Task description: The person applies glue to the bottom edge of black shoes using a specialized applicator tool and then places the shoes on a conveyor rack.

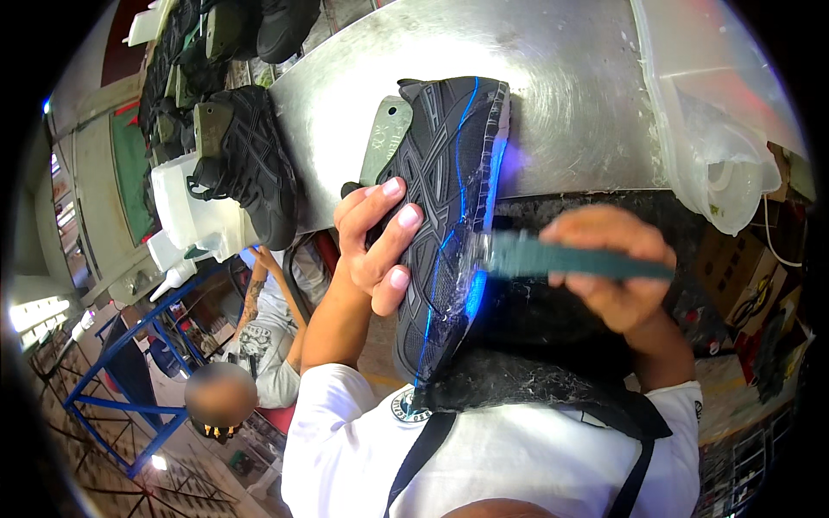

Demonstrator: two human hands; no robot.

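A black sports shoe upper (pixel 436 164) stands nearly upright in front of me, its toe toward my body. My left hand (pixel 377 246) is closed round it from the left, fingers over the laced side. A grey-green plate (pixel 382 142) with a small hole sticks out of the shoe's opening. My right hand (pixel 617 237) grips a green-handled brush (pixel 553 262), blurred by motion. The brush's tip meets the lower edge of the shoe's side. A bright blue light line (pixel 496 173) runs along that edge, and a thinner one crosses the upper.
More black shoes (pixel 250 164) hang or stand at the left, beside white plastic containers (pixel 177 203). A metal worktop (pixel 570 95) lies ahead, with a translucent plastic sheet (pixel 704 129) at its right. Another person (pixel 268 332) sits at the left, near a blue frame (pixel 129 363).
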